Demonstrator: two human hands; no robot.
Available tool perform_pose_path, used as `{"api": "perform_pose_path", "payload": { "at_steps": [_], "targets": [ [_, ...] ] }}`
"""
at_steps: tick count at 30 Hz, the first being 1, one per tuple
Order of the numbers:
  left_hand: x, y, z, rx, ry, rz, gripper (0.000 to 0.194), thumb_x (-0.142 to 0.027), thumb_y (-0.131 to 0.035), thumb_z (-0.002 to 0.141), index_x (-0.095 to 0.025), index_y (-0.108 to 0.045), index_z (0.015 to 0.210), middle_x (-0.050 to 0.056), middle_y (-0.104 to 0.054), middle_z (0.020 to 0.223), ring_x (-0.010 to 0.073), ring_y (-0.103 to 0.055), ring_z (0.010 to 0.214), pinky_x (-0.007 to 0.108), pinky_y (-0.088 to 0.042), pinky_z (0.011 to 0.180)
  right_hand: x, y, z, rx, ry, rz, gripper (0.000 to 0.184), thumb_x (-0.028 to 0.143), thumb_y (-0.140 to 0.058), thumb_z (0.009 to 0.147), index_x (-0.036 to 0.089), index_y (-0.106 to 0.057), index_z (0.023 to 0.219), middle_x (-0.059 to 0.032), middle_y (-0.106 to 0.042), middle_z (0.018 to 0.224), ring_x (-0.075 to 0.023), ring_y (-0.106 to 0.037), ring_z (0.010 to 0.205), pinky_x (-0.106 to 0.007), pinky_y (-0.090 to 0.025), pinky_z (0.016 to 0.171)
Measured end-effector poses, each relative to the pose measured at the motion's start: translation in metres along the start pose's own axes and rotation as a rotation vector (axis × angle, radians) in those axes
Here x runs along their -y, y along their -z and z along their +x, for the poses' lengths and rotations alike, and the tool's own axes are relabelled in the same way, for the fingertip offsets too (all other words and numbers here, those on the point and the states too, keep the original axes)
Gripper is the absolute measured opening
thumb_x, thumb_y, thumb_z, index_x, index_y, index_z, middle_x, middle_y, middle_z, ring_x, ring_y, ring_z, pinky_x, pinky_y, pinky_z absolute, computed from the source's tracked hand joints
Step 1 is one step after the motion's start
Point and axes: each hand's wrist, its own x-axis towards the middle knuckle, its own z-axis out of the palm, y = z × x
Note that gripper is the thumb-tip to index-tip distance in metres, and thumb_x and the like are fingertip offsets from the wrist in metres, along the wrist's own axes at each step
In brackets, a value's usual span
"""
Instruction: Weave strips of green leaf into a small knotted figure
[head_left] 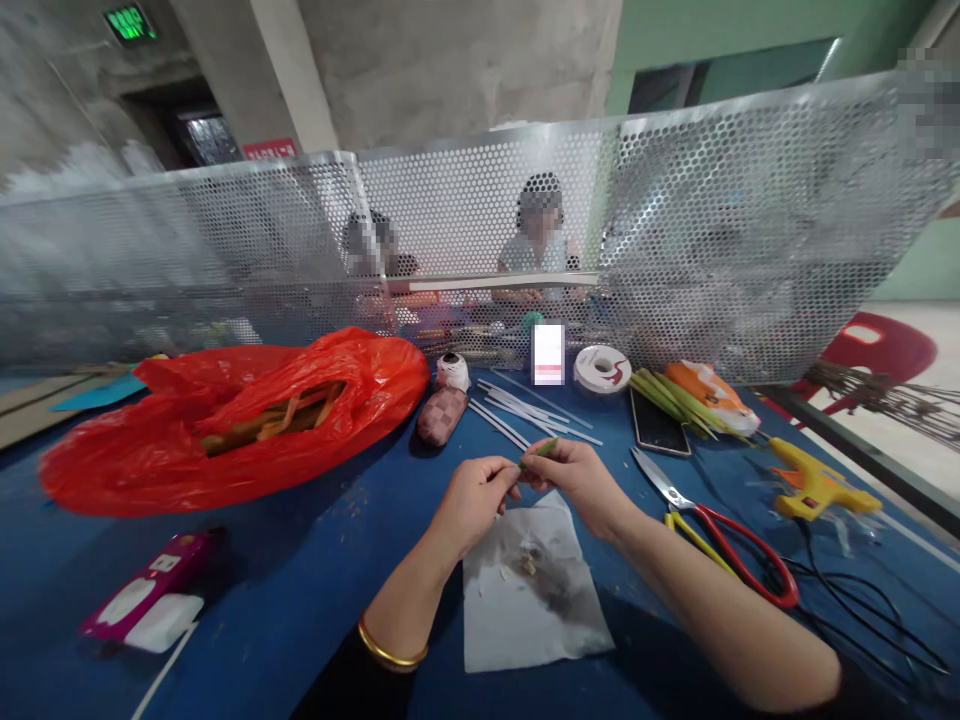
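Note:
A small green leaf-like strip [546, 448] is pinched between the thumb and fingers of my right hand [571, 480]. Its lower end runs to the fingertips of my left hand [480, 495], which are closed on it. The two hands meet above a white sheet of paper [491, 625] with a dark smudge and small brown scraps on it. Just beyond the hands lie several thin white sticks [517, 408]. To the right rest scissors [675, 495] with red and yellow handles, blades apart.
On the left are a red plastic bag [247, 485] and a purple phone case [150, 595]. A checkered pouch [442, 415], ribbon spool [602, 370], green stalks [675, 398], dark phone [658, 422] and yellow glue gun [817, 485] with cable surround the hands. A perforated metal screen [480, 200] stands behind; people sit beyond.

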Motion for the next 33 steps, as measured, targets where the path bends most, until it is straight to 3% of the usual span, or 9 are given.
{"api": "perform_pose_path", "payload": {
  "at_steps": [6,10,13,17,20,24,26,29,33],
  "targets": [
    [-0.001,0.001,0.000,0.045,0.062,-0.120,0.029,-0.042,-0.060,0.079,-0.014,-0.064,0.070,-0.001,-0.057,0.061,0.0072,-0.043,0.044,0.021,-0.032,0.044,0.000,0.004,0.006,0.067,0.034,-0.061,0.026,0.036,-0.079,0.064,0.014,-0.068,0.068,0.0005,-0.062,0.057,-0.0102,-0.048,0.053,-0.026,-0.037,0.055],
    [0.000,0.006,0.001,0.078,0.111,-0.158,0.026,-0.039,-0.058,0.079,-0.015,-0.062,0.070,-0.002,-0.054,0.061,0.0067,-0.039,0.043,0.021,-0.028,0.044,0.003,0.002,0.012,0.183,0.009,-0.054,0.022,0.033,-0.079,0.064,0.014,-0.069,0.067,-0.0006,-0.064,0.059,-0.0109,-0.051,0.056,-0.026,-0.039,0.057],
    [0.005,0.012,0.005,-0.004,0.084,-0.109,0.028,-0.036,-0.056,0.080,-0.015,-0.059,0.062,-0.003,-0.048,0.056,0.0063,-0.034,0.045,0.022,-0.023,0.046,0.010,0.005,0.027,0.324,-0.019,-0.118,0.021,0.033,-0.079,0.065,0.015,-0.070,0.069,-0.0015,-0.067,0.061,-0.0119,-0.055,0.058,-0.026,-0.041,0.059],
    [0.012,0.021,0.012,-0.210,0.010,-0.059,0.024,-0.031,-0.055,0.080,-0.015,-0.064,0.065,-0.003,-0.045,0.053,0.0079,-0.034,0.048,0.022,-0.022,0.047,0.027,0.007,0.073,0.478,-0.040,-0.415,0.042,0.035,-0.078,0.067,0.016,-0.071,0.104,-0.0073,-0.074,0.085,-0.0178,-0.066,0.070,-0.030,-0.050,0.064],
    [0.013,0.028,0.015,-0.380,-0.006,-0.088,0.022,-0.032,-0.055,0.080,-0.016,-0.066,0.069,-0.004,-0.046,0.054,0.0081,-0.035,0.048,0.022,-0.022,0.047,0.035,-0.007,0.129,0.215,0.093,-0.634,0.037,0.036,-0.063,0.085,0.013,-0.065,0.114,-0.0130,-0.072,0.101,-0.0219,-0.068,0.089,-0.033,-0.052,0.074],
    [0.009,0.036,0.015,-0.453,0.046,-0.197,0.024,-0.037,-0.053,0.079,-0.016,-0.062,0.071,-0.003,-0.049,0.056,0.0077,-0.038,0.045,0.021,-0.023,0.045,0.028,-0.044,0.205,-0.027,0.196,-0.812,0.047,0.028,-0.078,0.075,0.011,-0.062,0.116,-0.0159,-0.064,0.119,-0.0300,-0.058,0.112,-0.037,-0.047,0.090],
    [0.008,0.037,0.016,-0.469,0.084,-0.253,0.025,-0.040,-0.053,0.077,-0.016,-0.060,0.070,-0.002,-0.051,0.057,0.0084,-0.042,0.045,0.021,-0.024,0.044,0.018,-0.062,0.232,-0.077,0.215,-0.871,0.043,0.031,-0.071,0.083,0.013,-0.058,0.121,-0.0131,-0.060,0.124,-0.0277,-0.058,0.111,-0.041,-0.049,0.091],
    [0.010,0.038,0.018,-0.483,0.108,-0.306,0.027,-0.042,-0.054,0.077,-0.017,-0.057,0.070,-0.004,-0.048,0.055,0.0068,-0.036,0.041,0.021,-0.021,0.042,0.002,-0.084,0.254,-0.092,0.216,-0.903,0.034,0.033,-0.058,0.093,0.016,-0.056,0.123,-0.0087,-0.059,0.123,-0.0234,-0.061,0.104,-0.044,-0.053,0.086],
    [0.015,0.039,0.020,-0.497,0.112,-0.297,0.023,-0.038,-0.053,0.080,-0.017,-0.056,0.071,-0.008,-0.037,0.052,0.0052,-0.026,0.041,0.020,-0.018,0.044,-0.004,-0.093,0.256,-0.119,0.246,-0.840,0.033,0.033,-0.060,0.092,0.016,-0.058,0.120,-0.0091,-0.060,0.121,-0.0229,-0.061,0.104,-0.043,-0.052,0.087]
  ]
}}
